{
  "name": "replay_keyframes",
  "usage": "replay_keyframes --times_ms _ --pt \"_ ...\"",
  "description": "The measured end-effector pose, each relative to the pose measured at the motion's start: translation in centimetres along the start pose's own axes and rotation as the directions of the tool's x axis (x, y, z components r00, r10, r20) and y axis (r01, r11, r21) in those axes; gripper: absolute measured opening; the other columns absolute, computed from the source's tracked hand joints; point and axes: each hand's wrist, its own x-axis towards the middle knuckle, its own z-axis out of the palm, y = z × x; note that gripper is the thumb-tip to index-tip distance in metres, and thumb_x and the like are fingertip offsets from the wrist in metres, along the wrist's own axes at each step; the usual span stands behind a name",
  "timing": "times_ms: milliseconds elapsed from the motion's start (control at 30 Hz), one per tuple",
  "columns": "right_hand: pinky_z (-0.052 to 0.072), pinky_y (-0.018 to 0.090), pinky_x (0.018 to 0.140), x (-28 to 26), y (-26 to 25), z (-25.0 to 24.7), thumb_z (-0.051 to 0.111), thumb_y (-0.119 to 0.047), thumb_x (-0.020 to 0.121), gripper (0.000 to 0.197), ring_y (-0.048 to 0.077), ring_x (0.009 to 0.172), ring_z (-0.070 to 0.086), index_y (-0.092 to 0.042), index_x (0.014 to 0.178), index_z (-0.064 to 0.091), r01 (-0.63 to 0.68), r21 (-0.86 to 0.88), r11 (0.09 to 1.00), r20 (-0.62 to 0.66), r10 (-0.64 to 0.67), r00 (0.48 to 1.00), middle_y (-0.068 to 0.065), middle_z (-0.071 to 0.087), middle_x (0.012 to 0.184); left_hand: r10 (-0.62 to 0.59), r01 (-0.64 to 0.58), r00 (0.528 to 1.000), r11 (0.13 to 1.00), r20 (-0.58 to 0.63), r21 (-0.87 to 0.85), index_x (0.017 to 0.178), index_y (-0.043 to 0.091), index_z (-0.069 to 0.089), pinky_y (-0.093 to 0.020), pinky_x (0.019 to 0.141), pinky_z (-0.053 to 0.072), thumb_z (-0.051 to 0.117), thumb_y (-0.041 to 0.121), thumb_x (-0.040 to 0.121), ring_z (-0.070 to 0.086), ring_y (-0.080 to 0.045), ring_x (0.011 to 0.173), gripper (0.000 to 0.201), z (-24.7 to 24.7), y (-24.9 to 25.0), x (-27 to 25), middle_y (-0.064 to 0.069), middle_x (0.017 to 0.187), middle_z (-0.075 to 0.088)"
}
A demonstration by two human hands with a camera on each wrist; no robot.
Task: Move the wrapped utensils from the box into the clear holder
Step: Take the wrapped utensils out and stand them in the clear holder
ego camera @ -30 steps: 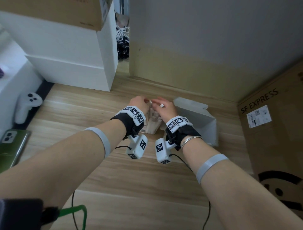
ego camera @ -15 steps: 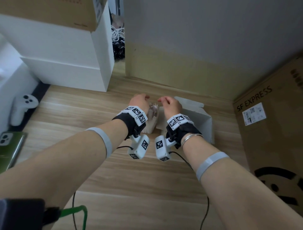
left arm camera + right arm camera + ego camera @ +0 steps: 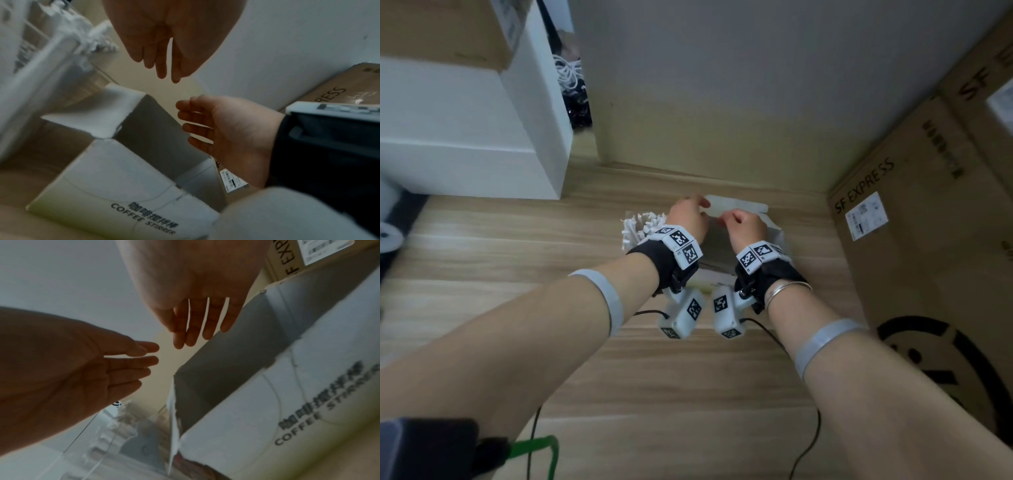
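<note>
The white "COFFEE STIRRER" box (image 3: 115, 178) lies on the wooden table with its torn end open; its flap (image 3: 739, 207) shows past my hands. Left of it stands the clear holder (image 3: 115, 433), packed with white wrapped utensils (image 3: 642, 224). My left hand (image 3: 690, 214) hovers over the box's open end, fingers straight and empty (image 3: 164, 71). My right hand (image 3: 739, 221) is beside it, fingers loosely spread and holding nothing (image 3: 195, 334). The fingertips of the two hands nearly meet above the box mouth. The inside of the box is hidden.
A big brown SF EXPRESS carton (image 3: 914, 240) stands close on the right. A white cabinet (image 3: 465, 137) with a cardboard box on top is at the back left. The wall (image 3: 722, 102) is just behind the box. A white controller (image 3: 387, 236) lies at the far left.
Both hands left the holder and moved right, over the open box. The holder full of wrapped utensils now shows left of my left wrist. Neither hand holds anything now.
</note>
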Motion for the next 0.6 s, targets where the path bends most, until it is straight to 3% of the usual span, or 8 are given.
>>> replay_keyframes --times_ms 100,233,333,467,600 --pt "0.050 0.034 0.083 -0.2 1.2 -0.9 0.045 -0.017 0.094 0.028 0.031 0.098 0.065 -0.009 0.095 0.072 -0.035 0.029 0.999 0.029 0.034 0.999 0.013 0.072 0.103 -0.060 0.060 0.997 0.998 0.055 0.009 0.132 0.014 0.049 -0.031 0.093 0.045 0.042 0.003 0.092 0.055 -0.029 0.117 0.042 1.1 0.5 -0.1 -0.014 0.135 0.053" --pt "0.041 0.028 0.060 -0.5 2.6 -1.8 0.043 -0.019 0.096 0.029 0.032 0.078 0.061 -0.012 0.096 0.071 -0.043 -0.011 0.999 0.069 0.044 0.997 0.018 0.071 0.104 -0.188 0.180 0.964 0.982 0.186 0.058 0.146 0.016 0.028 -0.037 0.097 0.045 0.044 0.003 0.092 0.051 -0.035 0.123 0.058 2.0 0.6 0.2 -0.019 0.142 0.042" --pt "0.045 0.030 0.065 -0.6 3.3 -2.1 0.043 -0.021 0.096 0.030 0.031 0.078 0.060 -0.014 0.096 0.072 -0.055 -0.039 0.998 0.085 0.058 0.995 0.017 0.071 0.103 -0.242 0.226 0.944 0.970 0.226 0.092 0.150 0.016 0.015 -0.037 0.093 0.047 0.044 -0.001 0.091 0.054 -0.035 0.120 0.067 2.5 0.3 0.3 -0.022 0.135 0.050" --pt "0.038 0.025 0.060 -0.5 4.2 -2.2 0.042 -0.022 0.096 0.031 0.020 0.066 0.053 -0.018 0.096 0.072 -0.071 -0.079 0.994 0.114 0.080 0.990 0.012 0.072 0.099 -0.310 0.273 0.917 0.947 0.250 0.170 0.152 0.017 -0.001 -0.036 0.096 0.045 0.041 -0.002 0.094 0.053 -0.034 0.122 0.075 2.5 0.1 0.5 -0.023 0.136 0.050" --pt "0.044 0.027 0.070 -0.3 4.5 -2.1 0.041 -0.023 0.094 0.031 0.021 0.080 0.060 -0.023 0.096 0.072 -0.084 -0.103 0.991 0.165 0.101 0.981 0.003 0.072 0.106 -0.369 0.316 0.889 0.923 0.270 0.220 0.151 0.012 -0.008 -0.036 0.107 0.038 0.036 0.006 0.098 0.047 -0.031 0.129 0.070 2.2 0.0 0.8 -0.021 0.143 0.042"
